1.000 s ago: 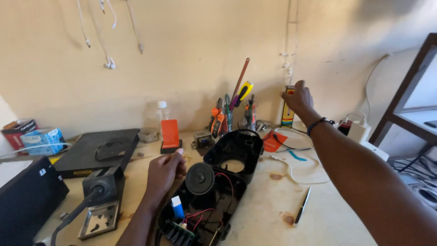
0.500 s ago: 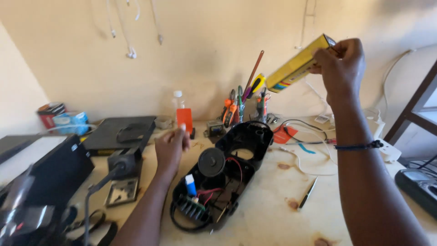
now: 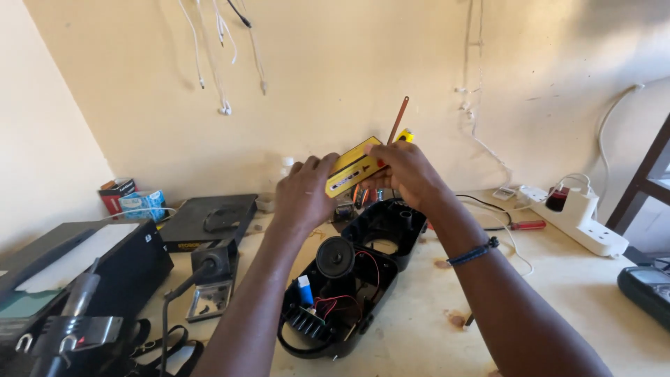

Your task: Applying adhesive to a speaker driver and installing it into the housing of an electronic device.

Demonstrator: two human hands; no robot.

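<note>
Both hands hold a long yellow box [image 3: 354, 166] in the air above the workbench. My left hand [image 3: 304, 194] grips its lower left end, and my right hand [image 3: 407, 174] grips its upper right end. Below them lies an opened black speaker housing [image 3: 349, 279] with a round speaker cone [image 3: 336, 256], red wires and a small circuit board inside. A dark bracelet [image 3: 474, 252] is on my right wrist.
A soldering iron stand [image 3: 209, 279] and a black station box [image 3: 91, 269] sit to the left. A flat black case [image 3: 209, 216] lies behind them. A white power strip [image 3: 579, 216] and a red-handled screwdriver [image 3: 523, 225] lie at the right. A meter [image 3: 645, 286] sits at the right edge. Wires hang on the wall.
My right hand brought the yellow box down from the upper right to the middle. My left hand rose off the speaker housing and took hold of the box's other end.
</note>
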